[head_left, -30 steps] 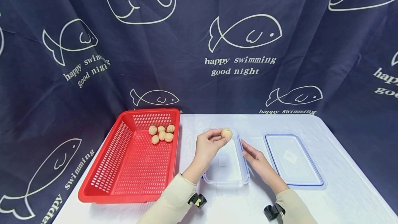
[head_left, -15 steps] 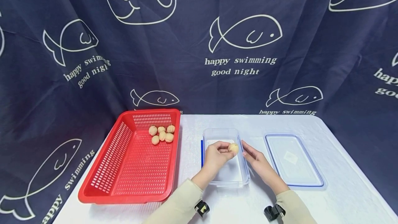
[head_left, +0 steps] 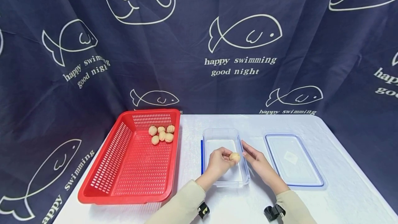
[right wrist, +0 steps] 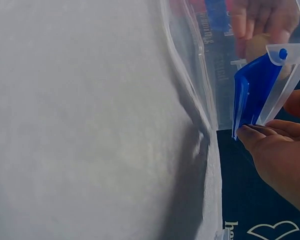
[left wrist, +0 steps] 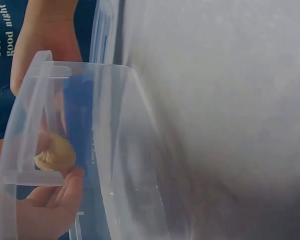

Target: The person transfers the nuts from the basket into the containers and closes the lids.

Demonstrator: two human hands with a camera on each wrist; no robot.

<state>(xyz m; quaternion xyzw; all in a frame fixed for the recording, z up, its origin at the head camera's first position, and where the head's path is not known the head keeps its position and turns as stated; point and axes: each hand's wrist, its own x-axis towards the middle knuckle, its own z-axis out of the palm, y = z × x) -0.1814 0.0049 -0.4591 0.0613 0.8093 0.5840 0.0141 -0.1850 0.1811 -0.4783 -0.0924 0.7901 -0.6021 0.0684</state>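
Observation:
Between thumb and fingertips, my left hand (head_left: pixel 218 163) pinches a tan walnut (head_left: pixel 235 157) low over a clear plastic food container (head_left: pixel 221 134), near its right wall. Through the clear plastic, the left wrist view shows the same walnut (left wrist: pixel 59 154) at the fingertips. My right hand (head_left: pixel 261 163) rests along the outside of the container's right side, fingers fairly straight. In the right wrist view its fingertips touch a lowered blue latch (right wrist: pixel 257 87). Several more walnuts (head_left: pixel 162 136) lie together in the far right corner of a red basket (head_left: pixel 130 199).
The container's clear lid (head_left: pixel 304 161), edged in blue, lies flat on the white-covered table (head_left: pixel 339 168) to the right. Another blue latch (head_left: pixel 202 155) hangs on the container's left side. A dark blue fish-print curtain (head_left: pixel 186 51) stands behind the table.
My left hand has moved toward me and slightly right, carrying the walnut from the container's far end to near its right wall. The right hand has stayed in place.

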